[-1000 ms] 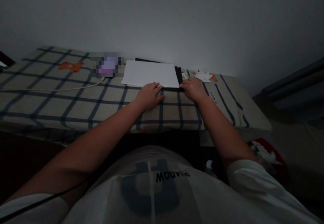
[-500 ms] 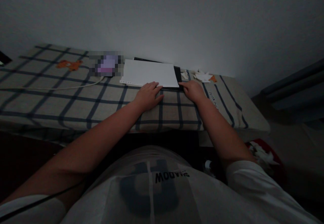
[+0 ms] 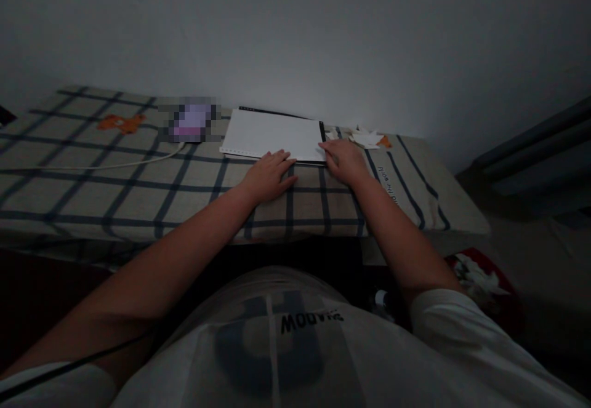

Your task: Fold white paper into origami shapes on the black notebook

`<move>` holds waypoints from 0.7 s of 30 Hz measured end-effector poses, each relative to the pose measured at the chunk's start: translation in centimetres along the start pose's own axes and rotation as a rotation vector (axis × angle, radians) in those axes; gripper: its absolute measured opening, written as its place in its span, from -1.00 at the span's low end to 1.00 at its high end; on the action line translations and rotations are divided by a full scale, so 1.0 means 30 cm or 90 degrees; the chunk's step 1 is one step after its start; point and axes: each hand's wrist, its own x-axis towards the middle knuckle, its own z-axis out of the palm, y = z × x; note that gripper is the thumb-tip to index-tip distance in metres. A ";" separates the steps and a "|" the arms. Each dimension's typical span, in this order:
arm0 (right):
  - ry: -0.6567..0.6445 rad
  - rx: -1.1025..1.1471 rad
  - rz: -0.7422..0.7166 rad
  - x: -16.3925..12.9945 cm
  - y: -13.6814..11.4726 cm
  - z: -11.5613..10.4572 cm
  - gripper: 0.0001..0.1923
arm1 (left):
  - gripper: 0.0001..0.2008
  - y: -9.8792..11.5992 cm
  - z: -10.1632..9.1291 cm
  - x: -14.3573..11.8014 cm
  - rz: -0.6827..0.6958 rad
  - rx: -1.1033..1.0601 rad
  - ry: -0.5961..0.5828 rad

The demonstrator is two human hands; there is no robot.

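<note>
Dim room, plain grey wall (image 3: 323,39) behind. Tabletop (image 3: 138,180) under beige cloth with dark blue grid lines. White punched sheet (image 3: 272,135) lies flat on a black board by the wall. Left hand (image 3: 269,176) open, palm down, fingertips at the sheet's near edge. Right hand (image 3: 344,160) loosely curled at its right corner. White cable (image 3: 106,165) left; paper scraps (image 3: 364,137) right.
</note>
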 end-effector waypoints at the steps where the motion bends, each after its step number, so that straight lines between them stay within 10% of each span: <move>1: -0.016 0.007 -0.045 0.000 -0.010 0.000 -0.47 | -0.36 0.002 -0.002 0.001 0.005 -0.001 -0.007; 8: -0.133 0.007 -0.164 0.011 -0.048 0.031 -0.48 | -0.29 -0.005 0.002 0.014 0.032 0.004 -0.049; 21: -0.056 0.040 -0.190 0.023 0.009 0.103 -0.55 | -0.30 0.013 -0.049 -0.007 -0.062 0.038 -0.093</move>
